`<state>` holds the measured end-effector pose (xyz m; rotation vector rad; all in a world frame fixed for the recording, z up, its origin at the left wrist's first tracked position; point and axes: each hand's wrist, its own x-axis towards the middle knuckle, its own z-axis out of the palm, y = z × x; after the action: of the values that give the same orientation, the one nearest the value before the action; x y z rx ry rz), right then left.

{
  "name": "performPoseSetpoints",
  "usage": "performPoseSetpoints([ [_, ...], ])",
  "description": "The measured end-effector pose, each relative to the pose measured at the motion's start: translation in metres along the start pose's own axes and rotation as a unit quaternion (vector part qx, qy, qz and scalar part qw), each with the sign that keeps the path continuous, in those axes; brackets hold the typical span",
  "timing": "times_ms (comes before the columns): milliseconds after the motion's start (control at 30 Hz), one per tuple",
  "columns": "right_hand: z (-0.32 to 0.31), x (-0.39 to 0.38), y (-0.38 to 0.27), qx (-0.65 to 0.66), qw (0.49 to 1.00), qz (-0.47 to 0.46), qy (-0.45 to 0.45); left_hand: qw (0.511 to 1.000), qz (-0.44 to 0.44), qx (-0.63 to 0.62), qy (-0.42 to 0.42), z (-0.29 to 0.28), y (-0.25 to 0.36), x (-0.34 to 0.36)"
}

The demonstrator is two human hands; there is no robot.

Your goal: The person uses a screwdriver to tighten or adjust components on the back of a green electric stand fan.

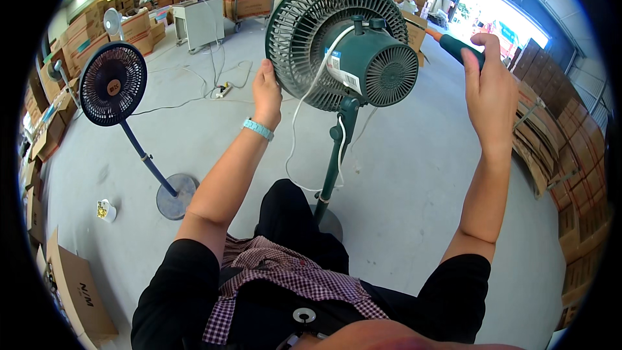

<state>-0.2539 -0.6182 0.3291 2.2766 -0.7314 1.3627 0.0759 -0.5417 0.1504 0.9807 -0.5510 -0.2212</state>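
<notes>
A dark green stand fan [372, 58] stands before me, its motor housing toward me and a white cord looping down from it. My left hand [264, 94] is closed on the left rim of its grille [291, 45], fingers partly hidden behind it. In my right hand [491, 94] is a screwdriver [455, 46] with a green and orange handle. Its shaft points left toward the right edge of the grille; whether the tip touches anything, I cannot tell. The fan's pole [335, 162] runs down to a round base [330, 223] beside my knee.
At left stands a dark blue fan [114, 84] on a round grey base [176, 196]. A small white cup [107, 210] of yellowish bits sits on the floor. Cords lead to a power strip [222, 90]. Beyond are a grey cabinet [198, 23], a cart [254, 3] and stacked cartons [573, 136].
</notes>
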Motion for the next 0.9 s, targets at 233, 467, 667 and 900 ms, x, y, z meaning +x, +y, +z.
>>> performPoseSetpoints([
  [233,0.008,0.004,0.028,0.150,0.977,-0.144,0.051,1.000,-0.006,0.009,0.005,0.000,-0.003,0.001],
  [467,-0.004,0.001,0.003,0.018,0.987,0.141,-0.080,1.000,0.015,0.004,0.011,-0.001,-0.004,0.003],
  [667,0.013,0.002,0.016,0.085,0.970,-0.168,0.153,1.000,0.003,0.007,-0.006,-0.004,-0.007,0.004],
  [900,0.001,0.003,0.010,0.009,0.993,0.111,-0.045,1.000,-0.014,-0.008,0.007,0.000,-0.005,0.004],
])
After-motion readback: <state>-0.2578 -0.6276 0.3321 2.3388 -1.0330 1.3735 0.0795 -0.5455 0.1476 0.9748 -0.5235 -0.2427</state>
